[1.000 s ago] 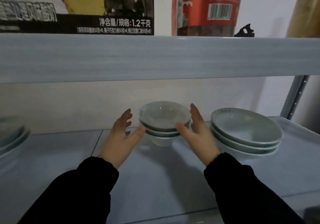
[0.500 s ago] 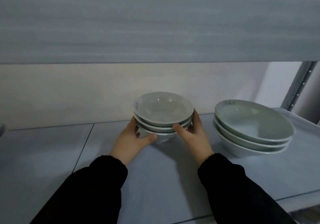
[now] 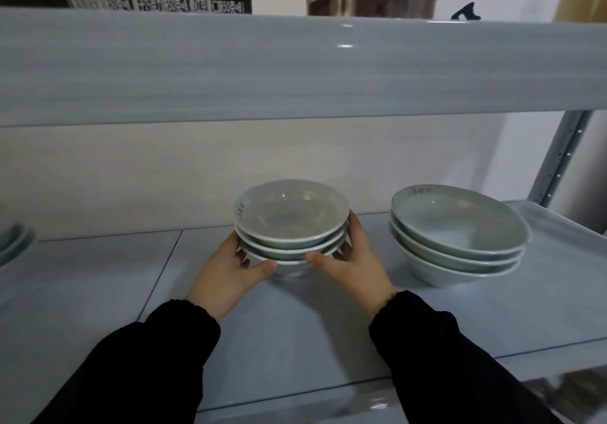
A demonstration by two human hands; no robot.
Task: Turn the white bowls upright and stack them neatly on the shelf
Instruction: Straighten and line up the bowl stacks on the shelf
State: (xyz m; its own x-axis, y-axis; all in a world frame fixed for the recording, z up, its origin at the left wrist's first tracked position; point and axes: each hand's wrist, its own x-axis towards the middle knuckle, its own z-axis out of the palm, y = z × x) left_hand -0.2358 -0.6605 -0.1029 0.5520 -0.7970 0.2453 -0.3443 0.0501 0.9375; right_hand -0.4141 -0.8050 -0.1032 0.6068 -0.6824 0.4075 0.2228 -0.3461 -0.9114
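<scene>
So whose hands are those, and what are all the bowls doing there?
They belong to a person wearing a small camera on the head, so you see what they see, looking down at a grey shelf. The left hand and right hand hold the sides of a small stack of bowls, three, all right way up. Beside it, not touching, sits a wider stack of bowls. At the far left edge you can just glimpse more dishes. Packages stand on the shelf above.

Grey shelf (image 3: pixel 98 292) carries a small bowl stack (image 3: pixel 290 223) at centre, upright, a wider stack (image 3: pixel 456 233) just right of it, and more bowls (image 3: pixel 13 243) cut off at the left edge
</scene>
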